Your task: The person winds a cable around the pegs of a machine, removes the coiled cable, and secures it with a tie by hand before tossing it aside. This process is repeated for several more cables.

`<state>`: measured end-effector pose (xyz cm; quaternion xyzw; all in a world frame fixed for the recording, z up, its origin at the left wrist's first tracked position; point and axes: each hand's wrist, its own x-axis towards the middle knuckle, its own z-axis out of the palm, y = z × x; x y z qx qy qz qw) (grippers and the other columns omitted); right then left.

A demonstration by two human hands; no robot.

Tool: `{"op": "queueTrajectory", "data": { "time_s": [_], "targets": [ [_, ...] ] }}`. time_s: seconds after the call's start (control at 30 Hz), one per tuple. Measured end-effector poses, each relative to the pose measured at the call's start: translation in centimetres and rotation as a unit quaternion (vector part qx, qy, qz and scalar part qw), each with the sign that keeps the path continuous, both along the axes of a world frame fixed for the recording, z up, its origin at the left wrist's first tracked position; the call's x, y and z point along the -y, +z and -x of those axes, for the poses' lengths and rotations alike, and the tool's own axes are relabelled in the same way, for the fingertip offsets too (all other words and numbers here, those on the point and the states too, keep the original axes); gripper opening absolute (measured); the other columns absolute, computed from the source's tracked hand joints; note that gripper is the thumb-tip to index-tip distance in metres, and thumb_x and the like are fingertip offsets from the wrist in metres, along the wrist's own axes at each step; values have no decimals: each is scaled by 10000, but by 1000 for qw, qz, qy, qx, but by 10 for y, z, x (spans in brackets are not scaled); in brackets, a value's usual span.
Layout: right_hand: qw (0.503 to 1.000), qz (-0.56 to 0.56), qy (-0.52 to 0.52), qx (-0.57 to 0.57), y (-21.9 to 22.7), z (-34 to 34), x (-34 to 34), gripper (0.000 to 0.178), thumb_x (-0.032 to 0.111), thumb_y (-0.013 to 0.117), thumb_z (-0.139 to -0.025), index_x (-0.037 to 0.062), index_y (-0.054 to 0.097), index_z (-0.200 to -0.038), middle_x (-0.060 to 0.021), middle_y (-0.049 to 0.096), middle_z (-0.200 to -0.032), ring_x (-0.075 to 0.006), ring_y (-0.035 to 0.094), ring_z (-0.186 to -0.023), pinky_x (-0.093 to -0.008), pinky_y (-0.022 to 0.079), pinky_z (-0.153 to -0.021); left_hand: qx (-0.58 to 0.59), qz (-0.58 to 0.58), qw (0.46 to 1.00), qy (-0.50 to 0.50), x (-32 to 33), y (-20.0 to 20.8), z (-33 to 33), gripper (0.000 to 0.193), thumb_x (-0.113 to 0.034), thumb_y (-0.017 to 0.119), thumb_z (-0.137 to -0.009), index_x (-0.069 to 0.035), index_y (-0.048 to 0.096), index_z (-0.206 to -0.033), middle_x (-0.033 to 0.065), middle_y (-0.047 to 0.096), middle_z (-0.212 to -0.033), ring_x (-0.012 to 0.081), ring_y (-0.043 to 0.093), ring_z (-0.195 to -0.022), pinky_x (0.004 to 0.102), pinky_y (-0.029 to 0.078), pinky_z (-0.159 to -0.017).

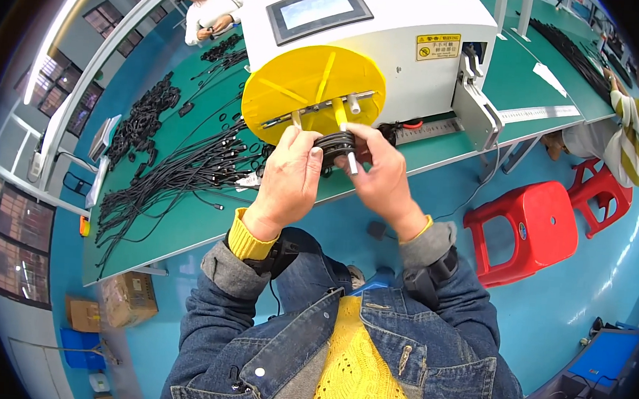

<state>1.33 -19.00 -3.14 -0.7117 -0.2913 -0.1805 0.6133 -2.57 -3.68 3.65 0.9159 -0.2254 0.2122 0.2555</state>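
A coil of black cable sits around the light-coloured pegs at the front of a yellow disc, which is mounted on a white winding machine. My left hand grips the coil's left side, thumb and fingers closed. On the opposite side, my right hand has its fingers wrapped around the coil near a white peg. Some of the right fingers are hidden behind the cable. A metal slotted bar crosses the disc behind my hands.
Loose black cables spread over the green table at left. A metal bracket stands at the machine's right, beside a ruler strip. Red stools stand on the right. One person works across the table, another at far right.
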Motion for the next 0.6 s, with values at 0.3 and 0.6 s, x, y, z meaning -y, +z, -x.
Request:
{"op": "queueTrajectory", "data": {
  "time_s": [0.3,0.6],
  "targets": [
    [986,-16,-144,78,7,13,-19,345,52,622,-751,-6,430,-1032,-187,586,-755,-367,592,-679,-386,481,-595,24,-79,997,1,10,11,9,181,-106,519,-827,31,443,-916,204,516,-796,388,544,-679,446,446,-573],
    [988,83,-124,37,-2,55,1,262,29,603,-735,13,432,-934,-170,571,-648,-363,583,-594,-402,466,-506,-52,-106,992,39,28,5,58,148,-132,530,-813,-22,433,-836,202,528,-759,382,550,-678,445,443,-552]
  ]
}}
